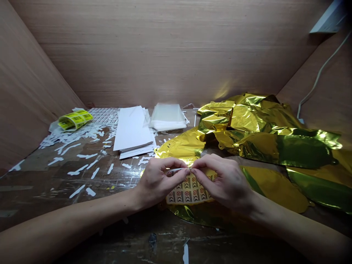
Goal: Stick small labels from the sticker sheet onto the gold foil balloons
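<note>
A sheet of small stickers with red prohibition signs (pixel 189 191) lies under my hands on gold foil. My left hand (pixel 159 179) pinches a thin white strip (pixel 176 170) at the sheet's upper edge. My right hand (pixel 224 179) pinches that same edge, its fingertips meeting those of my left hand. Crumpled gold foil balloons (pixel 264 137) spread behind and to the right of both hands.
Wooden walls (pixel 165 47) box in the scarred workbench (pixel 33 183). White paper scraps (pixel 74 143) litter the left side. Behind them are a yellow label roll (pixel 74 119), a white card stack (pixel 133 130) and clear plastic bags (pixel 167 117). A white cable (pixel 316 79) runs down the right wall.
</note>
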A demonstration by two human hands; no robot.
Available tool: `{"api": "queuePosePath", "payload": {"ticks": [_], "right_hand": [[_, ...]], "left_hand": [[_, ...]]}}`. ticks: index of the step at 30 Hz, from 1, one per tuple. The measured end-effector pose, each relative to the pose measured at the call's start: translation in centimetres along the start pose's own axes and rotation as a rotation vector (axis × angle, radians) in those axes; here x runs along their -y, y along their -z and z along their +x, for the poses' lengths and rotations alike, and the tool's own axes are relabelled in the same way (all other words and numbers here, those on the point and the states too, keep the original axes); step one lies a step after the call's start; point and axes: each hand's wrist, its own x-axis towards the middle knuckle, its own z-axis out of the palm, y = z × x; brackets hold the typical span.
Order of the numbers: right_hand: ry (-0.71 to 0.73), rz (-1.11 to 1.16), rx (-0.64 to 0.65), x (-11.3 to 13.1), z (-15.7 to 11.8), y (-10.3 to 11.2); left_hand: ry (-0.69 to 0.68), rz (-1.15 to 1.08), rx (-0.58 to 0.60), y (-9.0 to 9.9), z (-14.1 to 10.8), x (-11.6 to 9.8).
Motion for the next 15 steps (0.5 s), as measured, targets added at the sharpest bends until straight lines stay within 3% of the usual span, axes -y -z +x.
{"api": "queuePosePath", "payload": {"ticks": [9,15], "right_hand": [[-0.028,-0.076,0.088,-0.61,-0.45,-0.59],[-0.041,-0.12,0.15,-0.87,-0.5,-0.78]], "left_hand": [[0.069,0.053,0.113,-0.06,-0.08,0.56],[0.046,0.081,0.116,-0.11,-0.08,0.94]]}}
